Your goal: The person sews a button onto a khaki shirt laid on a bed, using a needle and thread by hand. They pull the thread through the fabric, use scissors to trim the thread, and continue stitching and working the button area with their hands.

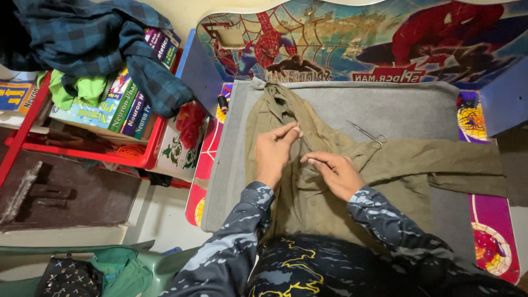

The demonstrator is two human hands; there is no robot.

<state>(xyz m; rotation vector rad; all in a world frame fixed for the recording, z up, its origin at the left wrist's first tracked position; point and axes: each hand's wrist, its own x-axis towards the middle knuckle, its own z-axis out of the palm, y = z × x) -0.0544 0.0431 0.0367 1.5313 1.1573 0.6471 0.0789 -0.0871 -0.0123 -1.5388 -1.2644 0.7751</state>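
An olive-green shirt [396, 165] lies spread on a grey mat [407, 107] over a small colourful table. My left hand [273, 151] pinches something thin above the shirt's front placket, thumb and fingers closed together; what it holds is too small to make out. My right hand [335, 171] rests on the shirt just right of the left, fingers pressing the fabric near the placket. A pair of small silver scissors [367, 133] lies on the mat at the shirt's upper right edge. Both sleeves are a blue-grey camouflage pattern.
A red shelf [82, 151] at the left holds several books [118, 107] with a dark plaid cloth [99, 41] and a green cloth heaped on top. A dark spool-like thing [223, 103] sits at the mat's left edge. A green chair [126, 267] with a dark bag stands at the lower left.
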